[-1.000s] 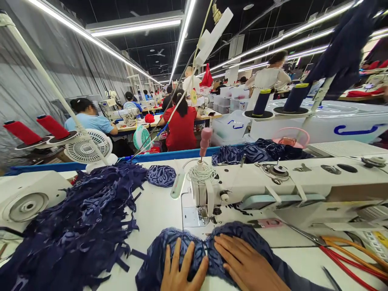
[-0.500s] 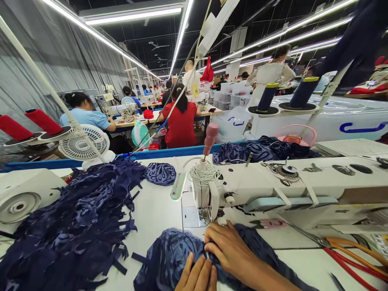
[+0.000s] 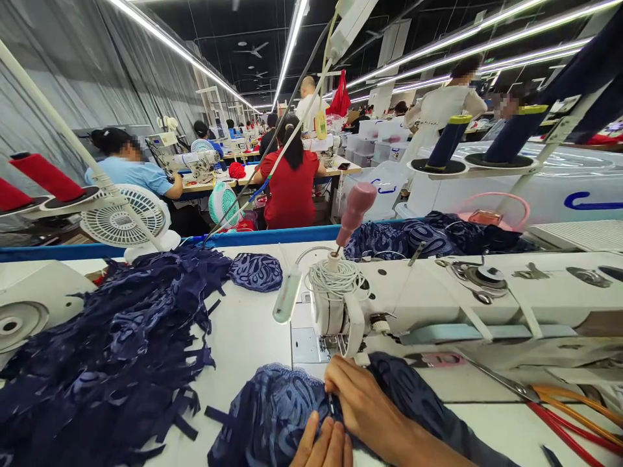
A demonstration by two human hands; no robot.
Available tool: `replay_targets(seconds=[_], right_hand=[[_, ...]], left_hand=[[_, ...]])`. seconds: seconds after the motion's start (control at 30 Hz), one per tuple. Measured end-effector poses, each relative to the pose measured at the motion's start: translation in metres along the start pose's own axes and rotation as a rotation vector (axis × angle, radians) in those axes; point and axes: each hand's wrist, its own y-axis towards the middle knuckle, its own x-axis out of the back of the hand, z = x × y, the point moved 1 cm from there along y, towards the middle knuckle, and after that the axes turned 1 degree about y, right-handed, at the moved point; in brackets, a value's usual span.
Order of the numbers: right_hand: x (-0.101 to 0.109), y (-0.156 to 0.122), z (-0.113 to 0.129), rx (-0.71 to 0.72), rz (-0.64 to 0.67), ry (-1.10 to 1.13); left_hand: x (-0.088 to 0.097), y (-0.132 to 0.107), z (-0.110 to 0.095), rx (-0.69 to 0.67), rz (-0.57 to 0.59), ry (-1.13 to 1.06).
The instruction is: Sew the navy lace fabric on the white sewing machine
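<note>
Pinching navy fabric (image 3: pixel 275 412) — right hand (image 3: pixel 363 407) curled; left hand (image 3: pixel 325 446) flat against it.

left hand (image 3: pixel 322 447): i see only part, rest cut off below. right hand (image 3: pixel 364 407) hides part of the navy fabric (image 3: pixel 272 405) from me. scissors (image 3: pixel 525 392) run past the right edge. dark object (image 3: pixel 551 455), lower right: cropped, i cannot identify it.

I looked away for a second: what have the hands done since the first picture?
The left hand moved right, its spread fingers closing together; the right hand, flat before, curls at the middle of the dark garment. The scissors and fabric pile stayed put.
</note>
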Motion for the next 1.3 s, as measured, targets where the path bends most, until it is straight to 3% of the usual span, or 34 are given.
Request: replay_targets(seconds=[0.13, 0.23, 0.43, 0.73, 0.9, 1.07, 1.17, 1.3], right_hand=[[0.003, 0.003, -0.001, 0.011, 0.003, 0.000], [0.012, 0.005, 0.001, -0.058, 0.006, 0.012], [0.023, 0.005, 0.004, -0.211, 0.013, 0.048], [0.019, 0.014, 0.010, -0.276, 0.049, 0.049], [0.025, 0.015, 0.013, -0.251, 0.030, 0.045], [0.038, -0.006, 0.007, -0.162, 0.028, 0.026], [0.042, -0.019, 0.004, -0.089, -0.028, -0.077], [0.040, -0.024, 0.008, -0.009, -0.099, -0.173]], left_hand=[[0.005, -0.002, 0.002, -0.011, 0.054, 0.006], [0.010, 0.013, 0.004, 0.053, 0.010, -0.026], [0.019, 0.041, 0.008, 0.010, 0.027, -0.033], [0.023, 0.032, 0.003, 0.025, 0.067, -0.054], [0.024, 0.033, 0.006, 0.057, -0.037, -0.057], [0.048, 0.051, 0.035, -0.118, 0.318, -0.232], [0.054, 0.072, 0.054, 0.057, 0.491, -0.273], [0.038, 0.098, 0.069, 0.352, 0.682, -0.320]])
